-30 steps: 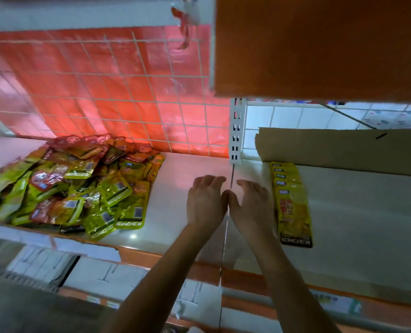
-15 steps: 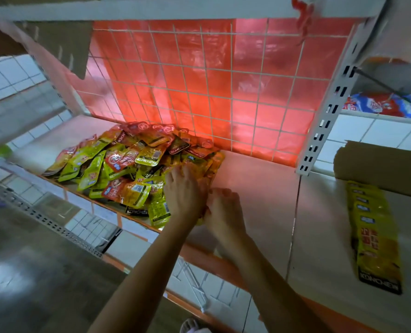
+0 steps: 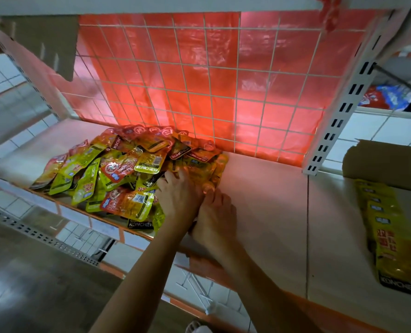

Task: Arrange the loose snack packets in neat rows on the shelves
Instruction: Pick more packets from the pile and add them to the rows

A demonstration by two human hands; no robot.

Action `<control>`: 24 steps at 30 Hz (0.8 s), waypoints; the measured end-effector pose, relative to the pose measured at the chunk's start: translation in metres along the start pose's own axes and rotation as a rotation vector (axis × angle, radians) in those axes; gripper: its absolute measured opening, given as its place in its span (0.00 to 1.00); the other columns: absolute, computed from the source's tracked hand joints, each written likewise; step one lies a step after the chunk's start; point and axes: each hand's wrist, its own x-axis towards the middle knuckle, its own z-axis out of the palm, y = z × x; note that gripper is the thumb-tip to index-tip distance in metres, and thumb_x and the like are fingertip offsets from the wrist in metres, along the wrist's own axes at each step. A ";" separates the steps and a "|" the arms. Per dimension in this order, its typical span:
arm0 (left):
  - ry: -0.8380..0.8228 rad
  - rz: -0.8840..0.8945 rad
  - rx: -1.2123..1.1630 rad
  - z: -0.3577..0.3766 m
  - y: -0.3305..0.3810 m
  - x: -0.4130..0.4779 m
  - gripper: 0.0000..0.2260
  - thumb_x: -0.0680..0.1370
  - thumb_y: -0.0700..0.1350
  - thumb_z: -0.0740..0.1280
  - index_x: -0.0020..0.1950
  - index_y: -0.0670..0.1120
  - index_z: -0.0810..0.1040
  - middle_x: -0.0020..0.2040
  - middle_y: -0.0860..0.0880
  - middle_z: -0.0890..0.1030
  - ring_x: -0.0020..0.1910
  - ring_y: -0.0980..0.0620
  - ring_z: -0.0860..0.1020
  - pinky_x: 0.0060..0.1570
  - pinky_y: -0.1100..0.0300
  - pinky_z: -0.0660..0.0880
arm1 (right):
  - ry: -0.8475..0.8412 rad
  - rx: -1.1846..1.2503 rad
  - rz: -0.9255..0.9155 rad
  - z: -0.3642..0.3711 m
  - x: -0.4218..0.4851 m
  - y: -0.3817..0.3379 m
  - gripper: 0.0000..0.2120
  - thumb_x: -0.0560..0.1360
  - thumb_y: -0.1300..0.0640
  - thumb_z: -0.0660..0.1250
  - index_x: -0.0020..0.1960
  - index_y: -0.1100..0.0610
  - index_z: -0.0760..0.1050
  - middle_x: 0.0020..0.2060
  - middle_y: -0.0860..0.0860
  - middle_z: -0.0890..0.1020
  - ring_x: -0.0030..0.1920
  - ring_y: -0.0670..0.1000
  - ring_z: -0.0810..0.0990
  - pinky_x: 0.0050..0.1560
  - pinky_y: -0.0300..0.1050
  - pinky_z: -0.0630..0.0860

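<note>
On the left shelf (image 3: pixel 259 200), hard against the wire grid (image 3: pixel 199 80): found a loose heap of snack packets (image 3: pixel 118 169), overlapping at every angle, fronts and backs mixed, none yet in rows. Noted the left hand (image 3: pixel 178 195) laid palm down on the heap's right edge, fingers fairly straight and spread over the top packets, pressing rather than gripping. Judged to be pinning the heap against sliding during the drawing-off of a few. Noted the right hand (image 3: pixel 215 217) just beside and partly under the left, fingertips tucked in at the heap's rim; cannot tell whether closed on a packet or merely touching one. Shelf surface right of the heap judged the likely room for rows. On the neighbouring shelf (image 3: pixel 338 236), past the slotted upright (image 3: pixel 338 111), recorded one finished row of yellow packets (image 3: pixel 389 231), shingled front to back with the black label end toward the aisle; likely the pattern to copy. Behind that row, a cardboard roll (image 3: pixel 386 162). Task judged barely begun, with most stock unsorted.
</note>
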 end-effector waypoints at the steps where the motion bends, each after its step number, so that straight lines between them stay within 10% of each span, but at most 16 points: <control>1: -0.001 0.012 0.002 -0.001 0.001 -0.001 0.22 0.77 0.52 0.59 0.66 0.42 0.68 0.59 0.39 0.72 0.57 0.39 0.71 0.53 0.48 0.71 | -0.004 -0.009 0.006 -0.002 0.000 0.003 0.40 0.67 0.45 0.72 0.71 0.58 0.58 0.67 0.55 0.66 0.65 0.57 0.65 0.62 0.51 0.66; 10: 0.033 0.165 -0.316 -0.014 0.019 -0.019 0.24 0.76 0.52 0.60 0.69 0.41 0.67 0.56 0.38 0.78 0.52 0.36 0.78 0.42 0.51 0.68 | 0.060 0.045 0.064 -0.038 -0.010 0.035 0.13 0.76 0.55 0.61 0.60 0.57 0.69 0.52 0.56 0.79 0.54 0.60 0.77 0.49 0.49 0.73; 17: -0.124 -0.050 -1.032 -0.010 0.044 -0.040 0.18 0.78 0.38 0.63 0.68 0.43 0.70 0.52 0.45 0.82 0.47 0.44 0.81 0.40 0.56 0.73 | 0.157 0.603 0.399 -0.075 -0.019 0.096 0.12 0.75 0.59 0.62 0.57 0.56 0.78 0.48 0.55 0.82 0.49 0.56 0.80 0.42 0.42 0.70; 24: -0.372 -0.155 -1.384 0.004 0.088 -0.066 0.20 0.74 0.30 0.56 0.54 0.47 0.81 0.45 0.46 0.85 0.45 0.46 0.84 0.44 0.49 0.82 | 0.263 0.878 0.495 -0.089 -0.041 0.141 0.09 0.71 0.60 0.65 0.50 0.55 0.78 0.44 0.53 0.84 0.45 0.55 0.83 0.51 0.58 0.79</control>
